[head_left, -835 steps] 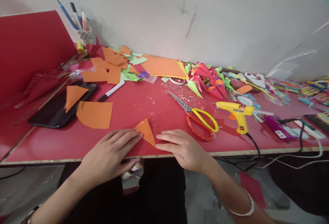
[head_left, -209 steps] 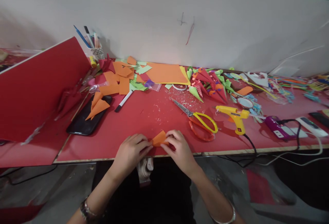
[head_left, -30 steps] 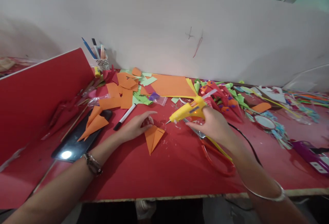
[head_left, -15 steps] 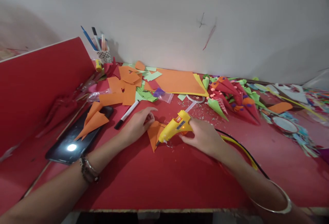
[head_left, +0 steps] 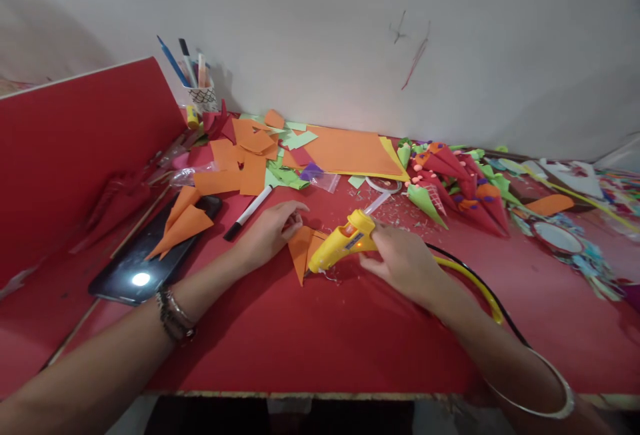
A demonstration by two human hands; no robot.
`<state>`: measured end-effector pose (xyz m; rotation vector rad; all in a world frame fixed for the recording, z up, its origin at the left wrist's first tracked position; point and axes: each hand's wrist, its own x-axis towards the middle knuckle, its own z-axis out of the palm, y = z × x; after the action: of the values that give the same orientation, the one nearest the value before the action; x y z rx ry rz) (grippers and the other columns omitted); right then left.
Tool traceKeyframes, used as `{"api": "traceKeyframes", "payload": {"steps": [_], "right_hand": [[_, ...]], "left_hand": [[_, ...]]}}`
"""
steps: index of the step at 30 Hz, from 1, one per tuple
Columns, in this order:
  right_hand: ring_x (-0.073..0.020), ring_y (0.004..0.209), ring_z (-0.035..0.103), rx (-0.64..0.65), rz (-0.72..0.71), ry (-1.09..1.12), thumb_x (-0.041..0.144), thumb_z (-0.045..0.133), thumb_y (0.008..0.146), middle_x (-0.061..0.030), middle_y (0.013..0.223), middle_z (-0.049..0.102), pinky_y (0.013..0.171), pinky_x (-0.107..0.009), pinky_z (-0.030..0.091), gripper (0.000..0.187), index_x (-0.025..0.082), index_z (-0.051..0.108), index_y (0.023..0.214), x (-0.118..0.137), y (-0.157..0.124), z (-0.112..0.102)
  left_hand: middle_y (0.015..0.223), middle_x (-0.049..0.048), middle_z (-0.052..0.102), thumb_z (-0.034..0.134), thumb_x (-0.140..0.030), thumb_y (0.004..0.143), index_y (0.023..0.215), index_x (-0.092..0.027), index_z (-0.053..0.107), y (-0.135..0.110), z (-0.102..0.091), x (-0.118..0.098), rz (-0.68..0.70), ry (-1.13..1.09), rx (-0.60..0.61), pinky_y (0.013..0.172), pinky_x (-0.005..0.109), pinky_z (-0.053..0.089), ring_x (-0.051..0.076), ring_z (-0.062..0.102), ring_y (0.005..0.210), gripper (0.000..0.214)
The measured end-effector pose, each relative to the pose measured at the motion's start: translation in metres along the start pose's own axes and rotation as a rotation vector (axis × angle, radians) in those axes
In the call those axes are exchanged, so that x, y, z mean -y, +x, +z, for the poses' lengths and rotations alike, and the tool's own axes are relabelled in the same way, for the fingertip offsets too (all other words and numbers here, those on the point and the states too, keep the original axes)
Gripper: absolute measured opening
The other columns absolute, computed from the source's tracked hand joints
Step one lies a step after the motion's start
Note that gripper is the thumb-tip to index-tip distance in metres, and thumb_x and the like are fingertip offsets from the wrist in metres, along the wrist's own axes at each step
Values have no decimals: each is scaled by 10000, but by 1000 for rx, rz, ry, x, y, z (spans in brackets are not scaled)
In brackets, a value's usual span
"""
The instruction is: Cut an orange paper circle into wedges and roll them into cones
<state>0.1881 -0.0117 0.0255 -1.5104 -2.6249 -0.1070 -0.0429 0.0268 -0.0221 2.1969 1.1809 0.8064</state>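
Observation:
A folded orange paper piece (head_left: 301,252) lies on the red table (head_left: 310,335) in front of me. My left hand (head_left: 270,230) rests on the paper's upper left edge, fingers stretched and pressing it flat. My right hand (head_left: 400,258) grips a yellow glue gun (head_left: 345,243) whose nozzle points down-left and touches the paper's right side. The gun's black cord (head_left: 480,295) trails to the right beside my forearm.
A black phone (head_left: 145,255) with two orange cones (head_left: 183,218) on it lies at left, a black marker (head_left: 249,211) nearby. Orange and green paper scraps (head_left: 260,155), an orange sheet (head_left: 350,152), finished paper cones (head_left: 450,178) and a pen cup (head_left: 200,92) line the back. A red divider (head_left: 75,148) stands left.
In the last second my right hand brought the glue gun down from above the table to the paper's right edge. My left hand has stayed on the paper.

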Motion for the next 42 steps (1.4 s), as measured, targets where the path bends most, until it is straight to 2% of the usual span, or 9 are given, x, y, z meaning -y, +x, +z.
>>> {"api": "traceKeyframes", "payload": {"steps": [14, 22, 27, 34, 42], "right_hand": [[-201, 737, 599, 5, 35, 27, 181, 500, 737, -73, 828, 636, 598, -256, 397, 190, 167, 547, 920, -8, -3, 4], [-201, 691, 600, -49, 35, -2, 181, 463, 746, -67, 798, 639, 554, -261, 390, 231, 177, 530, 967, -14, -3, 4], [-195, 654, 588, -61, 73, -30, 181, 448, 748, -62, 754, 633, 518, -258, 367, 190, 176, 534, 917, -16, -3, 2], [-203, 660, 583, -48, 110, -61, 192, 461, 747, -64, 765, 618, 504, -257, 346, 158, 174, 519, 892, -22, -3, 2], [-209, 662, 581, -67, 141, -80, 188, 466, 735, -60, 752, 608, 504, -257, 340, 123, 174, 511, 849, -29, 0, 3]], "left_hand": [[815, 6, 554, 436, -134, 816, 978, -185, 497, 0, -2, -2, -5, 23, 11, 644, 230, 421, 112, 518, 715, 181], [813, 4, 545, 431, -123, 816, 987, -190, 495, -1, -3, -4, -13, 16, 24, 640, 229, 421, 110, 516, 712, 194], [811, 0, 549, 436, -125, 814, 999, -197, 485, -1, -3, -1, 16, 23, 24, 626, 228, 419, 108, 522, 695, 205], [794, 0, 559, 437, -158, 821, 984, -194, 496, 0, -3, -3, -23, 57, 27, 617, 234, 422, 114, 525, 683, 178], [807, -1, 567, 435, -100, 777, 977, -199, 497, 0, -2, -2, -23, 38, 21, 640, 243, 446, 117, 543, 698, 232]]}}
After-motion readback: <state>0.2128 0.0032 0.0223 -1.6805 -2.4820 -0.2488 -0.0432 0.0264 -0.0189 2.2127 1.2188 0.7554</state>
